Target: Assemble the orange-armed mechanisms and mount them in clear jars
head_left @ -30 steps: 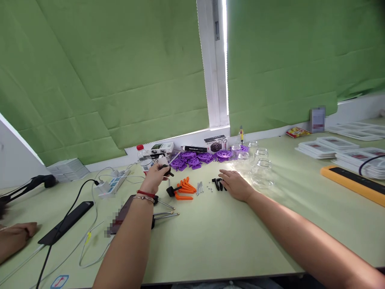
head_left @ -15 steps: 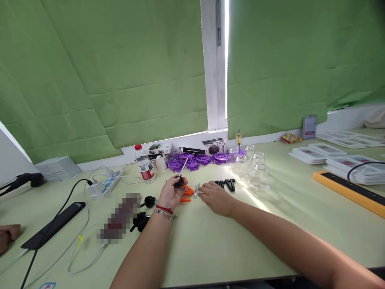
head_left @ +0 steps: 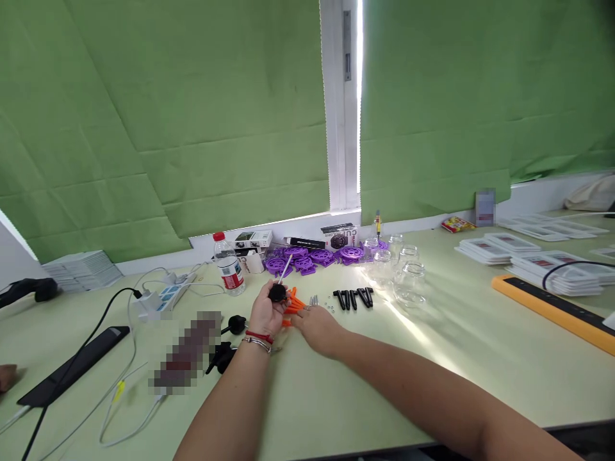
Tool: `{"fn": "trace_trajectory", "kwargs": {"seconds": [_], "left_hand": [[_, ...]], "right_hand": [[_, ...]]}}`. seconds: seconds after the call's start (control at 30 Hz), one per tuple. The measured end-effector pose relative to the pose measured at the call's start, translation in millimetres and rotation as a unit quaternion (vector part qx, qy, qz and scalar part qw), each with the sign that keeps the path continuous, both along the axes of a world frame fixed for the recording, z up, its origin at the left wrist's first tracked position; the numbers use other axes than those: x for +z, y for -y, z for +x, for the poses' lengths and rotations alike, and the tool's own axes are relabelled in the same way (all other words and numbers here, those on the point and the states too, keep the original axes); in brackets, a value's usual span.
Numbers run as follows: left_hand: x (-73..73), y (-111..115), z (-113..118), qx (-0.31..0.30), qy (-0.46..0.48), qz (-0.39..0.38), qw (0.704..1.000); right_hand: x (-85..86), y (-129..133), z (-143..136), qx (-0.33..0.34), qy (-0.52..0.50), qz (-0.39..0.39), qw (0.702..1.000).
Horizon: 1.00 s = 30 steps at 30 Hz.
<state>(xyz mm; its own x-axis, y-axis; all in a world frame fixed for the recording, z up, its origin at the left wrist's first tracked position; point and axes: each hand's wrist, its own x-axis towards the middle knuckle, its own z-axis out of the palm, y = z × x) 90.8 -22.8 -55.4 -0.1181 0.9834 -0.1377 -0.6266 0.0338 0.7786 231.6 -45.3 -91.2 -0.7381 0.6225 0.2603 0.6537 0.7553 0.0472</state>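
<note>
clasping a black-knobbed rod [head_left: 277, 292] in our left hand [head_left: 268, 312] — our right hand [head_left: 319, 330] at the orange levers [head_left: 295, 304], its grip unclear — a stray knuckle could scatter the silver pins [head_left: 314, 300].

Your right hand [head_left: 317, 330] moved left, off the black parts [head_left: 353, 299], past the metal screws [head_left: 314, 300], now at the orange parts [head_left: 296, 301]; black parts uncovered. Your left hand [head_left: 267, 314] came right and nearer from the bottle [head_left: 232, 274], turned palm-up. Co-worker's hand [head_left: 6, 378] mostly out of frame, left.
</note>
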Motion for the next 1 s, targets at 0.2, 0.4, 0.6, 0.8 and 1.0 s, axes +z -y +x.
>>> {"fn": "trace_trajectory", "kwargs": {"seconds": [0.2, 0.4, 0.6, 0.8, 1.0], "left_hand": [[-4.3, -2.0, 0.5, 0.016, -0.013, 0.007, 1.000], [-10.5, -4.6, -1.4, 0.022, -0.056, 0.041, 0.997], [-13.5, -0.1, 4.2, -0.014, -0.186, 0.102, 0.977], [-16.4, 6.5, 13.2, -0.052, -0.301, 0.124, 0.944], [-18.0, 10.1, 18.4, -0.072, -0.326, 0.143, 0.932]], "right_hand": [[12.7, 7.6, 19.7, -0.028, -0.071, -0.060, 0.995], [29.3, -1.3, 65.2, -0.035, -0.390, -0.232, 0.891], [23.5, -13.5, 101.2, -0.030, -0.720, -0.418, 0.554], [15.6, -16.6, 100.5, -0.026, -0.783, -0.455, 0.424], [12.8, -14.0, 96.3, -0.027, -0.773, -0.477, 0.416]]}}
